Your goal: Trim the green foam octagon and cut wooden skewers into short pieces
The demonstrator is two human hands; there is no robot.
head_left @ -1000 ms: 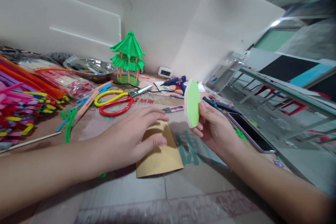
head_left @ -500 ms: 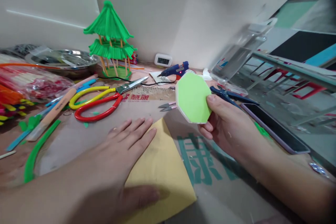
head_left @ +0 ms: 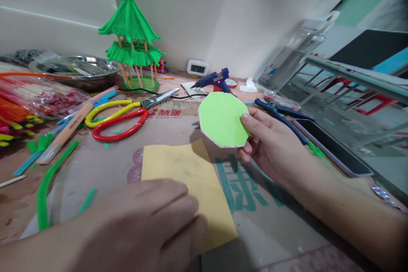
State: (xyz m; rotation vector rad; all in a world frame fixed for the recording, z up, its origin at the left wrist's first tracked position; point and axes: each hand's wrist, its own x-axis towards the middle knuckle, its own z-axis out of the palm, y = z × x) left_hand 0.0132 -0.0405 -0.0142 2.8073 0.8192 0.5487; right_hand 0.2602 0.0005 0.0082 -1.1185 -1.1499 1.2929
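A light green octagonal plate [head_left: 223, 120] with a pale edge is pinched at its right side by my right hand [head_left: 266, 138], thumb on the green face. It is held tilted above the work surface. Below it lies a yellow paper sheet [head_left: 191, 165] with faint grey smudges. My left hand [head_left: 153, 221] is over the sheet's lower left part, its fingers curled and slightly blurred. Its fingertips are hidden, so whether they grip anything cannot be made out. Behind the plate, the tip of a small cutting tool [head_left: 196, 123] peeks out.
A green pagoda model [head_left: 130, 46] stands at the back, near a digital clock [head_left: 197, 68] and a blue glue gun [head_left: 212, 80]. Red-and-yellow-handled scissors [head_left: 127, 119] lie left. Pliers [head_left: 280, 117] and a phone [head_left: 331, 146] lie right. Green strips [head_left: 47, 187] are at left.
My left hand has gone from lying flat on the yellow sheet to curled fingers lower down, uncovering the sheet's upper left. The green plate has shifted slightly left and tilted flatter.
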